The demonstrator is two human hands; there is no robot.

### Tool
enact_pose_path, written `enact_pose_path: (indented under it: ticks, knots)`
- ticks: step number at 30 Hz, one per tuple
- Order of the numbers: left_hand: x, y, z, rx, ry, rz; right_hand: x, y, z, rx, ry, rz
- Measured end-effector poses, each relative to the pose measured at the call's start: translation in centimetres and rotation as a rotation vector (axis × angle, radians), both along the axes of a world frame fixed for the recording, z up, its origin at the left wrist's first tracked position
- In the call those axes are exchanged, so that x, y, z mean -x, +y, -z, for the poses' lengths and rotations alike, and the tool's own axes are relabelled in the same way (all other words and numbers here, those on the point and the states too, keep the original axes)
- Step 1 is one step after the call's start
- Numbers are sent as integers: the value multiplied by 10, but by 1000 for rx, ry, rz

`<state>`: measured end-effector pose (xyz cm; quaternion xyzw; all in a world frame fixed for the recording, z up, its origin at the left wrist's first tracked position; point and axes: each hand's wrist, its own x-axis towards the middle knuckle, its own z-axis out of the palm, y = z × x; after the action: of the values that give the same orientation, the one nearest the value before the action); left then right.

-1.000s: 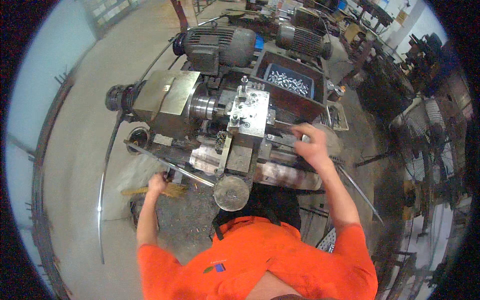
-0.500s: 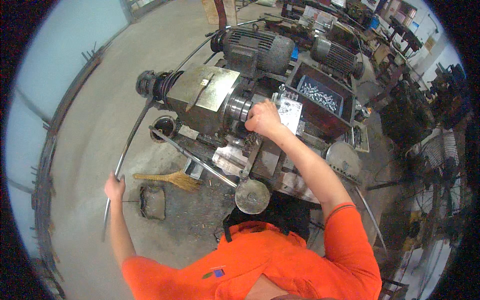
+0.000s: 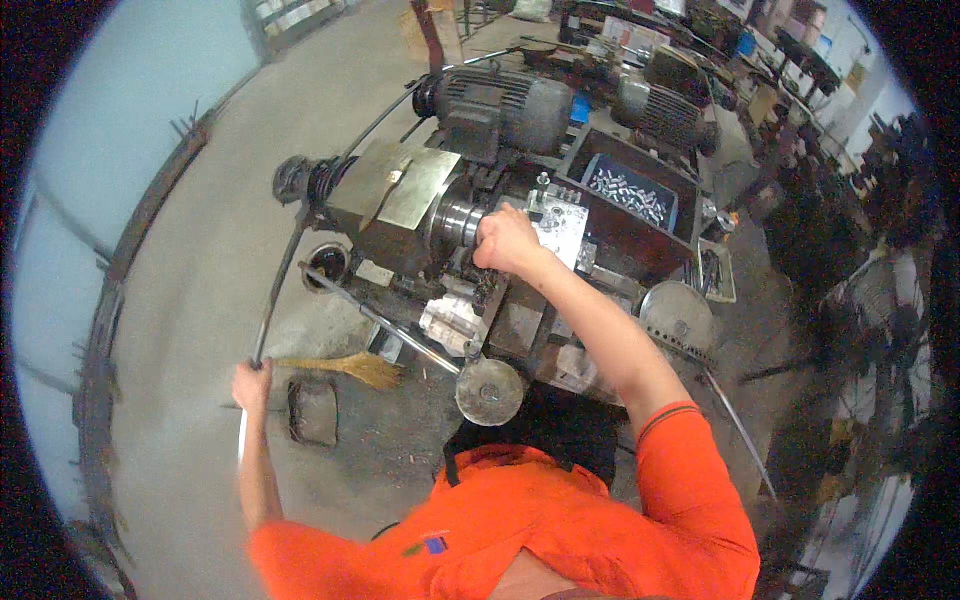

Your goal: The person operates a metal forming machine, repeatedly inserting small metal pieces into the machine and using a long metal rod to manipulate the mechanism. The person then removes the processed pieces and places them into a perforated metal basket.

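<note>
My left hand (image 3: pixel 252 386) is wrapped round a long metal lever (image 3: pixel 283 270), dark above and bright near its lower end. The lever runs up to the belt pulley (image 3: pixel 293 180) at the far left end of a small lathe. At the lathe's shiny round spindle nose (image 3: pixel 459 222), my right hand (image 3: pixel 505 240) is closed against its front face. Whatever those fingers hold is hidden behind them. A bright metal block (image 3: pixel 562 228) sits just right of that hand. The sheet-metal cover (image 3: pixel 420 187) lies over the headstock.
A box (image 3: pixel 630 238) with a tray of small silver parts stands behind right. Two electric motors (image 3: pixel 545 110) sit at the back. A second lever (image 3: pixel 390 325), a round disc (image 3: pixel 489 391), a straw broom (image 3: pixel 365 370) and a pot (image 3: pixel 327 265) are nearer.
My left hand has swung the lever to the right, toward the lathe. The right hand stays closed at the spindle. The whole view has shifted slightly.
</note>
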<state>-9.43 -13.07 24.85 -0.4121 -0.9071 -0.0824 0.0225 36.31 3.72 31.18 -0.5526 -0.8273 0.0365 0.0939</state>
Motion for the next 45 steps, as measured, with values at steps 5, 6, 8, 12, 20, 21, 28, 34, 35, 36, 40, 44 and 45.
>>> enact_pose_path:
  ticks: [5, 6, 8, 12, 20, 21, 28, 34, 35, 36, 40, 44, 45]
  knots:
    - [-68, -27, -2, -33, -26, 24, 0, -3, -8, 94, -52, 11]
    - [-55, -27, 9, -57, -37, 43, -2, -3, -8, 87, -48, 12]
    - [-66, -24, 1, -46, -9, 48, -10, -8, -10, 64, -45, 49]
    - [-67, -40, 3, -40, 12, -20, -69, -24, -47, 60, 237, 299]
    - [-78, -10, 3, -51, 43, 11, -234, 13, 9, 2, 354, 575]
    - [-78, -12, 0, -29, 27, 18, -230, 8, 14, -66, 401, 515]
    - [-72, 10, -1, 51, -76, 166, -257, -100, 49, -167, 767, 397]
    - [-95, 25, -2, -330, -11, 647, -328, -279, 48, -126, 562, 937]
    - [-114, 31, -5, -329, -73, 713, -336, -309, 45, -123, 530, 998]
    - [-144, 34, -10, -331, -140, 777, -347, -342, 48, -124, 484, 1088]
    - [-200, 76, 18, -303, -399, 1136, -372, -496, 92, -151, 258, 1346]
    - [-243, 85, 46, -211, -552, 1212, -389, -605, 165, 298, 7, 1639]
    - [-246, 79, 46, -176, -543, 1191, -379, -600, 160, 334, 38, 1669]
